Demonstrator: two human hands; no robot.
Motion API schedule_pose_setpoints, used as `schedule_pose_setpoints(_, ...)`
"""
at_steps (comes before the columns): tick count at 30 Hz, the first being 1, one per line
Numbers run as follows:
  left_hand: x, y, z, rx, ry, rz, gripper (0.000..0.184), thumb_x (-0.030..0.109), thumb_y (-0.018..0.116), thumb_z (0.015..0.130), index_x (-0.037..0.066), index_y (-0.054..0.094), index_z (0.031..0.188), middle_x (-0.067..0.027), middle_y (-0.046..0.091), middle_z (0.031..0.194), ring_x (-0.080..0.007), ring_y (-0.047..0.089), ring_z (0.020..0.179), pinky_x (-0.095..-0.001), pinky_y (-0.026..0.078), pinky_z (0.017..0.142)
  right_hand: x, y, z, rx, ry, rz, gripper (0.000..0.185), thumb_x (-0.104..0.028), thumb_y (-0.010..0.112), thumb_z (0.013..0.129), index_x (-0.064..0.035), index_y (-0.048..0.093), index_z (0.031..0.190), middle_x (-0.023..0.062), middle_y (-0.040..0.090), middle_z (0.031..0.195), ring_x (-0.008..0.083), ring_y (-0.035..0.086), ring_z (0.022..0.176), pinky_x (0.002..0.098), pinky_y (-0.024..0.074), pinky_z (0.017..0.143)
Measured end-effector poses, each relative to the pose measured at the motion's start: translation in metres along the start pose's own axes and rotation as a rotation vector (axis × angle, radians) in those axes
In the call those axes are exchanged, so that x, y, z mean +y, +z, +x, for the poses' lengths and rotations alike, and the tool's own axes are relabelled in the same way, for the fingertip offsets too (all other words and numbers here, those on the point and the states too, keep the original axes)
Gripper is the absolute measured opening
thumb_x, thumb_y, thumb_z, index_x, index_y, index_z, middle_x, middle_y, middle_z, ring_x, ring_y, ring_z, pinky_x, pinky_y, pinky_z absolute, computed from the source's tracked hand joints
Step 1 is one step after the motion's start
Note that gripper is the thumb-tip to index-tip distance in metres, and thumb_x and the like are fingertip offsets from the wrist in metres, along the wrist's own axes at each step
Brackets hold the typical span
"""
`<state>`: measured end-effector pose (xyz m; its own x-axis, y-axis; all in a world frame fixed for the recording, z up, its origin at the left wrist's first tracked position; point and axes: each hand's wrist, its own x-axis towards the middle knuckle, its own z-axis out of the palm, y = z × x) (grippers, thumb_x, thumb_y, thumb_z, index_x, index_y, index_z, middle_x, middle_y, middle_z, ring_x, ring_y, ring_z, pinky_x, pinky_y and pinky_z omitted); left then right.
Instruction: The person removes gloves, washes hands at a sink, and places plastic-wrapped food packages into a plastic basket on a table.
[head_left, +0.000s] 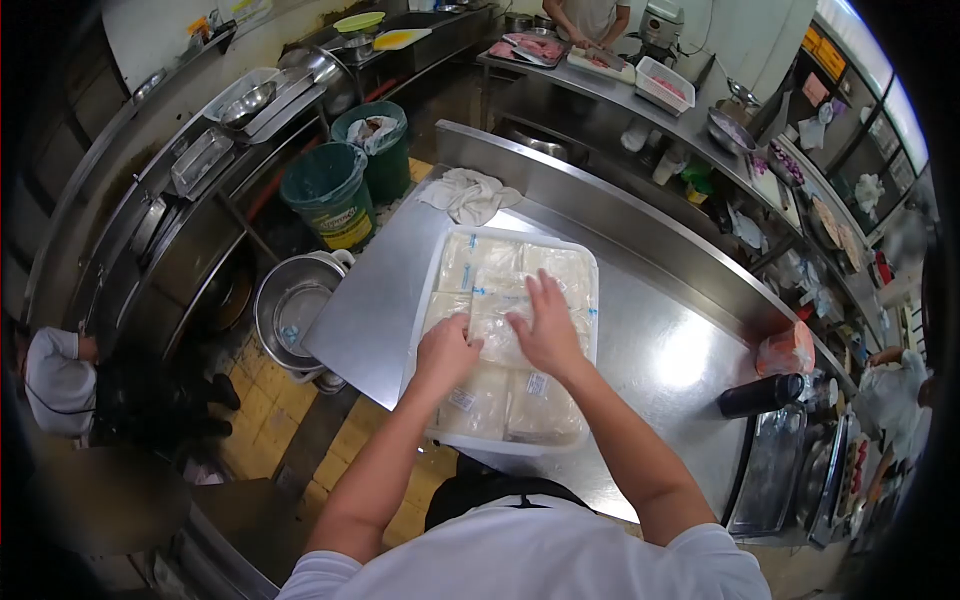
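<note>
A white plastic tub (pixel 594 340) stands before me on the steel table. It is filled with flat, pale, square packs in clear plastic, some with blue print or small labels; their contents I cannot make out. My left hand (pixel 447 352) has its fingers bent together at the left edge of the upper middle pack (pixel 497 325), apparently pinching its plastic. Over the right part of that same pack lies my right hand (pixel 548 332), fingers spread and not gripping.
A crumpled cloth (pixel 470 195) lies behind the tub on the steel table (pixel 660 400). Two green bins (pixel 330 195) and a large metal pot (pixel 295 310) stand left. A dark bottle (pixel 760 395) and metal trays (pixel 768 470) are right. A person (pixel 590 20) handles food at the far counter.
</note>
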<state>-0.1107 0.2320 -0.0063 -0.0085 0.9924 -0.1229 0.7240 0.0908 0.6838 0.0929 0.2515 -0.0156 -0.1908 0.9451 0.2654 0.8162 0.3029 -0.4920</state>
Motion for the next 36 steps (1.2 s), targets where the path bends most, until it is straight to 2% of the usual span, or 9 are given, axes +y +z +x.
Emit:
schedule_pose_setpoints(2,-0.019,0.018,0.004,0.049,0.121,0.095,0.049,0.02,0.081,0.083,0.004,0.064,0.126,-0.0138,0.07,0.098,-0.032,0.068,0.092,-0.0423,0.054,0.084,0.007,0.031,-0.004,-0.14,-0.085,-0.207,0.069,-0.044,0.056,0.101,-0.0019,0.04,0.154,0.0263,0.029,0.163,0.0474,0.026,0.15,0.0566,0.0237,0.122)
schedule_pose_setpoints(3,-0.018,0.016,0.002,0.048,0.118,0.066,0.049,0.021,0.081,0.083,0.003,0.064,0.125,-0.0136,0.07,0.097,-0.0323,0.068,0.091,-0.0426,0.054,0.084,0.005,0.038,-0.01,-0.208,-0.129,-0.303,0.073,-0.055,0.044,0.103,-0.0054,0.037,0.157,0.0251,0.023,0.166,0.0477,0.018,0.153,0.0596,0.0169,0.123)
schedule_pose_setpoints(12,-0.014,0.012,-0.001,-0.019,0.025,0.021,0.042,0.028,0.078,0.086,0.004,0.065,0.119,-0.0177,0.071,0.106,-0.0365,0.067,0.104,-0.047,0.053,0.089,0.016,0.037,-0.019,-0.126,-0.142,-0.18,0.071,-0.052,0.046,0.103,-0.0048,0.038,0.156,0.0256,0.026,0.165,0.0486,0.018,0.153,0.059,0.0162,0.124)
schedule_pose_setpoints(15,-0.011,0.011,0.0,-0.028,0.026,0.078,0.042,0.032,0.078,0.087,0.003,0.067,0.116,-0.0174,0.072,0.105,-0.036,0.069,0.101,-0.0468,0.053,0.087,-0.01,0.004,-0.046,-0.408,-0.182,-0.294,0.072,-0.05,0.047,0.103,-0.0006,0.039,0.154,0.0276,0.027,0.163,0.0487,0.02,0.152,0.059,0.0176,0.123)
schedule_pose_setpoints(18,-0.014,0.019,-0.004,0.056,0.071,0.11,0.041,0.034,0.079,0.086,0.003,0.069,0.111,-0.0158,0.074,0.097,-0.0347,0.07,0.095,-0.0455,0.054,0.083,-0.012,0.009,-0.08,-0.226,-0.198,-0.254,0.071,-0.049,0.048,0.103,0.0022,0.04,0.152,0.029,0.029,0.161,0.0488,0.023,0.151,0.059,0.019,0.123)
schedule_pose_setpoints(21,-0.01,0.011,-0.006,0.027,0.033,0.102,0.042,0.037,0.078,0.086,0.003,0.069,0.108,-0.016,0.075,0.098,-0.0346,0.07,0.097,-0.0447,0.054,0.084,-0.024,-0.005,-0.101,-0.132,-0.023,-0.046,0.066,-0.043,0.054,0.102,0.0029,0.044,0.148,0.03,0.035,0.158,0.0482,0.027,0.15,0.0579,0.019,0.123)
schedule_pose_setpoints(24,-0.003,0.004,-0.005,-0.035,-0.007,0.112,0.043,0.039,0.079,0.085,0.003,0.07,0.107,-0.0158,0.075,0.099,-0.0349,0.07,0.099,-0.0441,0.054,0.086,-0.031,-0.027,-0.139,-0.023,0.074,0.132,0.056,-0.032,0.063,0.099,0.0037,0.051,0.141,0.0303,0.047,0.149,0.0477,0.038,0.144,0.0575,0.0246,0.121)
schedule_pose_setpoints(30,-0.004,0.003,0.017,-0.126,0.002,0.183,0.043,0.039,0.082,0.081,0.004,0.069,0.101,-0.015,0.074,0.098,-0.0352,0.07,0.097,-0.0451,0.054,0.085,-0.041,-0.041,-0.218,0.227,0.205,0.12,0.041,-0.011,0.072,0.091,0.0028,0.059,0.127,0.0253,0.064,0.125,0.0454,0.059,0.123,0.0556,0.0393,0.114)
schedule_pose_setpoints(36,0.008,0.0,0.013,-0.168,0.03,0.095,0.04,0.034,0.083,0.078,0.005,0.065,0.098,-0.016,0.073,0.096,-0.0355,0.07,0.096,-0.0457,0.054,0.086,-0.064,-0.048,-0.242,0.316,0.321,0.135,0.036,-0.009,0.072,0.09,-0.0001,0.061,0.123,0.0226,0.067,0.116,0.0427,0.064,0.111,0.0538,0.0444,0.11)
